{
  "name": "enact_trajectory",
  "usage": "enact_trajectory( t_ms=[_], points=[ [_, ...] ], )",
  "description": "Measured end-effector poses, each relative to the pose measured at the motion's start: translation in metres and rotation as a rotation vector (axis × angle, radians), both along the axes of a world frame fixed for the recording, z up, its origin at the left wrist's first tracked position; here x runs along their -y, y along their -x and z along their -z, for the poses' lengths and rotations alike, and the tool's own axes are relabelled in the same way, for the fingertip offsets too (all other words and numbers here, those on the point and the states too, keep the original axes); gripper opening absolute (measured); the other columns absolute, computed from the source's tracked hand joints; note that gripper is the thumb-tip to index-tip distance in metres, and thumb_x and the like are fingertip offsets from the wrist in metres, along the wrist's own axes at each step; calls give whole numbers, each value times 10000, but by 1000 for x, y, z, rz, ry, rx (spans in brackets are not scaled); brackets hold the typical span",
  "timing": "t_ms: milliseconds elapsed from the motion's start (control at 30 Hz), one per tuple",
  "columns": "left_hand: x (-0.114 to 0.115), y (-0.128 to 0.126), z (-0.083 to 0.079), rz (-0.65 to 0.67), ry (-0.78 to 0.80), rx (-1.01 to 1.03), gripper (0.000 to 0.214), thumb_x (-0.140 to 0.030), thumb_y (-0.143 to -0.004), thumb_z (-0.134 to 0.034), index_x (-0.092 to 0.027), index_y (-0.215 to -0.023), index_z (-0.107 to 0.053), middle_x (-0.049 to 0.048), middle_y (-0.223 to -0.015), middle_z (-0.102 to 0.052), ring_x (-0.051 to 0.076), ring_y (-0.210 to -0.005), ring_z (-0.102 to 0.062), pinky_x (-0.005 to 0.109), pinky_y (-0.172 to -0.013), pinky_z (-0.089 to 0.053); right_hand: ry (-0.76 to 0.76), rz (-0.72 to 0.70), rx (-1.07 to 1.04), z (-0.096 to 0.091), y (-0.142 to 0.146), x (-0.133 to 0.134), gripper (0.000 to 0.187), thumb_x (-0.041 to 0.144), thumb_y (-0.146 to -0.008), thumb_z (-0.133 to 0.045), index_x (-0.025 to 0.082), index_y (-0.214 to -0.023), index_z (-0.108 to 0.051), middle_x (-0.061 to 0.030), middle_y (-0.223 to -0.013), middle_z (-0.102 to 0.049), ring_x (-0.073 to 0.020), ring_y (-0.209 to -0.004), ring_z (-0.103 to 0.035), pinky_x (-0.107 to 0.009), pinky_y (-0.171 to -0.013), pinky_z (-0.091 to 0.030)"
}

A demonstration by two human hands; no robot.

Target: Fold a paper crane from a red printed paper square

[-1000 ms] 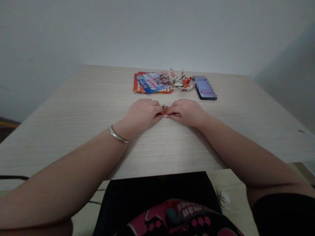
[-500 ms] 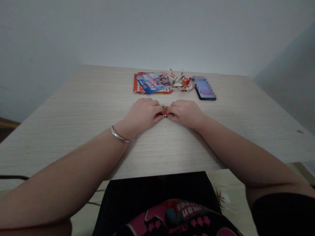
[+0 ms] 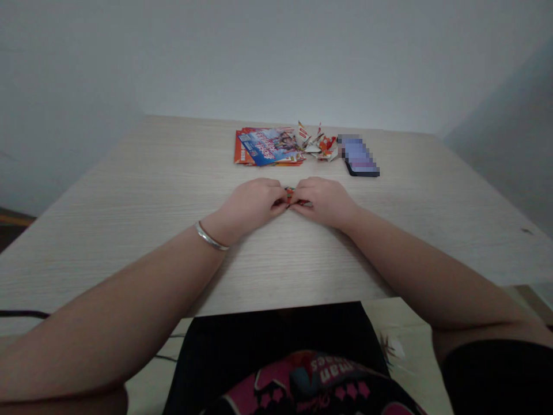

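Observation:
A small folded piece of printed paper (image 3: 291, 195), red and orange, lies on the wooden table (image 3: 142, 190) between my two hands. My left hand (image 3: 253, 203) pinches its left side with curled fingers. My right hand (image 3: 325, 200) pinches its right side the same way. Most of the paper is hidden under my fingertips. A silver bangle (image 3: 210, 237) circles my left wrist.
At the table's far side lie a stack of colourful printed sheets (image 3: 265, 146), several folded paper figures (image 3: 317, 142) and a dark phone (image 3: 360, 156). A black cable (image 3: 21, 314) runs along the near left edge. My lap is below the table's front edge.
My hands have closed in on each other over the folded paper, so less of it shows now. They stay at the same spot on the table.

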State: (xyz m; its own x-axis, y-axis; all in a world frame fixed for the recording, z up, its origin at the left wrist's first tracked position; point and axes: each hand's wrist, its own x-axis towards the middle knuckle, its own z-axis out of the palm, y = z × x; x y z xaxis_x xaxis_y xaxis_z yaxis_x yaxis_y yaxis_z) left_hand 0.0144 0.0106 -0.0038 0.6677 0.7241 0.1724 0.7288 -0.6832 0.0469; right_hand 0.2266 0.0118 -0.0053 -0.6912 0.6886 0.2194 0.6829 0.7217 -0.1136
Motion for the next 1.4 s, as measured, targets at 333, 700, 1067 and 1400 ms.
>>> enact_trajectory(
  t_ms=[333,700,1067,1400],
  points=[
    [1,2,-2,-12,163,81,216,-266,-959,-557,-158,-850,-709,83,-863,-719,206,-792,-636,324,-748,-471,155,41,-97,6,3,-2,180,256,-946,-609,170,-942,-768,-100,-992,-755,-205,-899,-652,-310,-771,-430],
    [1,0,-5,-86,206,38,228,-240,-955,-526,-157,-839,-704,95,-861,-732,212,-784,-641,324,-728,-463,218,116,-78,5,-4,-10,172,269,-943,-629,177,-881,-760,-62,-852,-729,-178,-784,-583,-303,-717,-372],
    [4,-7,-7,-150,115,-84,349,-319,-1027,-444,-131,-972,-734,141,-979,-770,260,-887,-703,355,-754,-489,241,188,2,1,7,-10,199,276,-951,-572,163,-900,-728,-92,-907,-750,-199,-804,-597,-312,-683,-350],
    [7,-10,-6,-236,92,-87,339,-369,-1016,-503,-146,-960,-751,118,-889,-765,245,-801,-699,337,-665,-452,272,226,1,-2,10,-10,226,319,-944,-578,171,-870,-732,-94,-900,-750,-192,-774,-587,-312,-641,-324]
  ],
)
